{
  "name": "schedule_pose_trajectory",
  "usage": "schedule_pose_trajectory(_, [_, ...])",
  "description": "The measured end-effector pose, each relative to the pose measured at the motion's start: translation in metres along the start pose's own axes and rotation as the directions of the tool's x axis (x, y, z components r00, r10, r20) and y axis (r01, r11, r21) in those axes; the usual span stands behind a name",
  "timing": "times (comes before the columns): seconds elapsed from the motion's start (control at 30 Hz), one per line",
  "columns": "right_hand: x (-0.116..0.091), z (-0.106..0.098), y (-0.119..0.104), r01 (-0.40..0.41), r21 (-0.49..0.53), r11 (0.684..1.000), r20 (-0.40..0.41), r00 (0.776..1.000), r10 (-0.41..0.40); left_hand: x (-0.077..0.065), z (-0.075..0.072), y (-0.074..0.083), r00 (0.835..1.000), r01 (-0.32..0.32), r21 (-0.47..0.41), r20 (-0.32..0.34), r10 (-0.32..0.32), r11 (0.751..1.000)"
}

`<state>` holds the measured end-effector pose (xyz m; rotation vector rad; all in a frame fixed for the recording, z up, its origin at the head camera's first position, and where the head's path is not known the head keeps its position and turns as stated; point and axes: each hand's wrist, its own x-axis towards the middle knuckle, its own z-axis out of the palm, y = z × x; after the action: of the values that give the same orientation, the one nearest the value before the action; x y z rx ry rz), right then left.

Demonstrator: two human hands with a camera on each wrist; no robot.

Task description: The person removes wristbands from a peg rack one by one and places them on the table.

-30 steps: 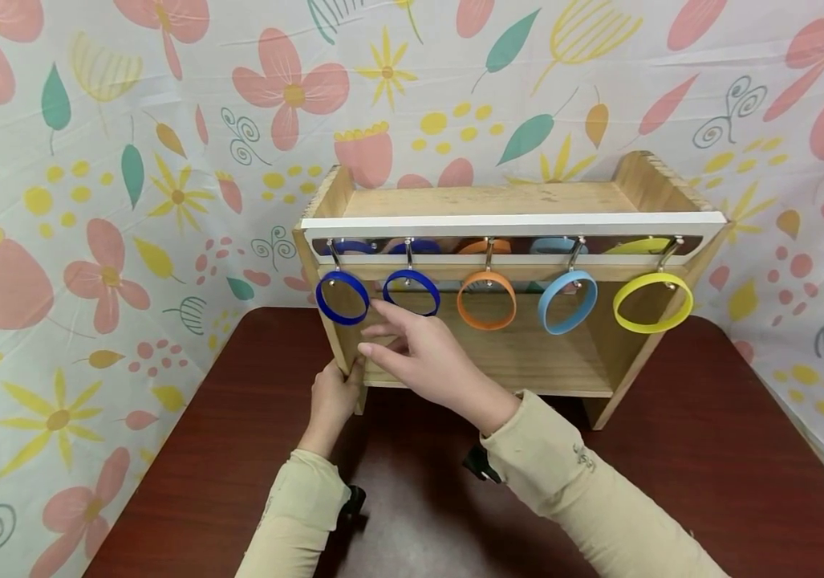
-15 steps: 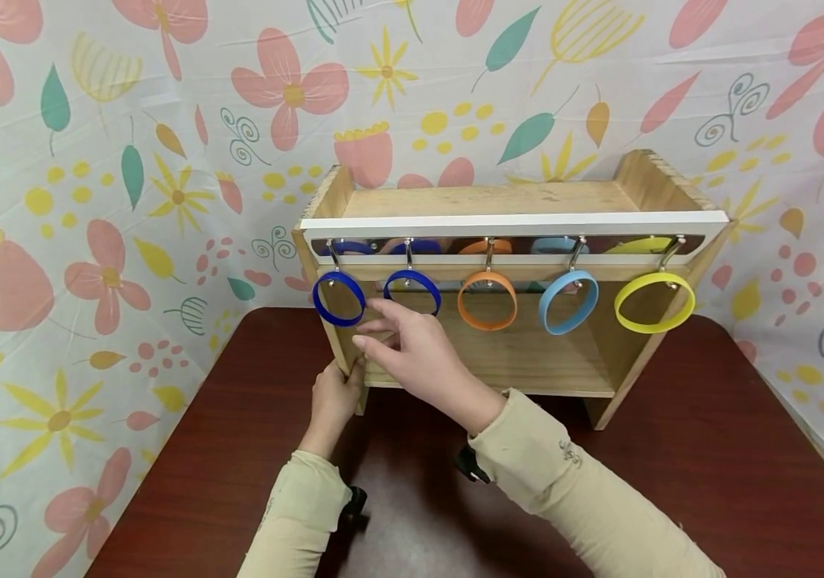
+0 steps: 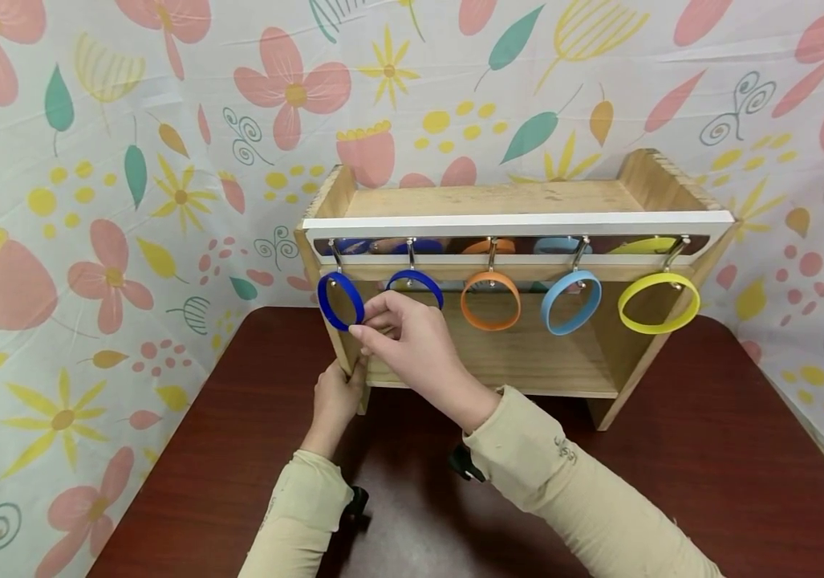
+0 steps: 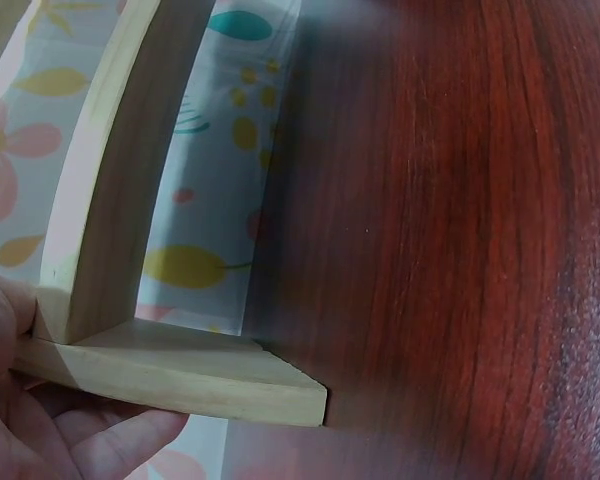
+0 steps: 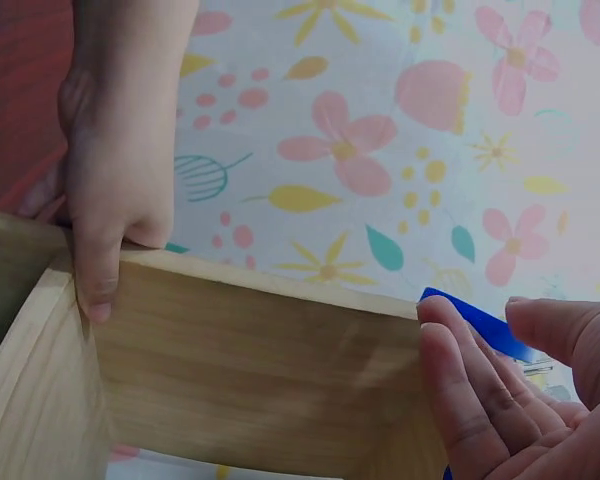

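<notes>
A small wooden shelf unit [image 3: 520, 353] stands on the table. My left hand [image 3: 334, 399] grips the lower part of its left side panel; in the left wrist view the fingers [image 4: 130, 440] reach under the wood. My right hand [image 3: 419, 341] pinches the lower right edge of the leftmost blue wristband [image 3: 322, 302] between thumb and fingertips. That band still hangs from its metal hook [image 3: 336, 255]. In the right wrist view the blue wristband [image 5: 485, 325] shows between thumb and fingers. A second blue wristband [image 3: 415, 275] hangs partly hidden behind the right hand.
Orange [image 3: 491, 326], light blue [image 3: 562, 329] and yellow wristbands [image 3: 657, 328] hang from hooks further right along the white-edged rail [image 3: 455, 222]. The dark red table [image 3: 744, 482] extends around the shelf. A flowered cloth [image 3: 166, 104] hangs behind.
My right hand moved slightly left, and its thumb and fingers closed onto the edge of the leftmost blue wristband, which swung a little. The left hand kept its hold on the shelf.
</notes>
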<state>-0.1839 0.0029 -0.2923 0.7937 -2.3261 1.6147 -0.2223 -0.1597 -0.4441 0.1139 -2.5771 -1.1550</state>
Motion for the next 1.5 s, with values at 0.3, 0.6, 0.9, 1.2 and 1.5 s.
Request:
schedule_pose_trajectory(0.3, [0.002, 0.001, -0.001, 0.028, 0.009, 1.000, -0.016, 0.999, -0.028, -0.001, 0.001, 0.000, 1.000, 0.005, -0.001, -0.004, -0.005, 1.000])
schedule_pose_trajectory(0.6, [0.003, -0.002, -0.002, 0.036, -0.013, 0.999, -0.050, 0.998, -0.037, 0.000, 0.001, 0.001, 1.000, 0.002, -0.005, -0.015, -0.003, 1.000])
schedule_pose_trajectory(0.9, [0.002, -0.004, -0.005, 0.041, 0.044, 0.998, -0.076, 0.996, -0.038, 0.000, 0.001, 0.001, 1.000, -0.002, -0.003, -0.019, 0.002, 1.000])
schedule_pose_trajectory(1.2, [-0.007, -0.008, -0.004, 0.045, 0.157, 0.987, -0.061, 0.997, -0.036, -0.001, 0.001, 0.003, 0.999, 0.003, 0.008, -0.035, -0.003, 1.000])
schedule_pose_trajectory(1.5, [-0.019, -0.014, -0.002, -0.031, 0.241, 0.970, -0.029, 0.999, 0.039, -0.002, 0.000, 0.004, 0.999, 0.021, 0.002, -0.030, -0.021, 1.000])
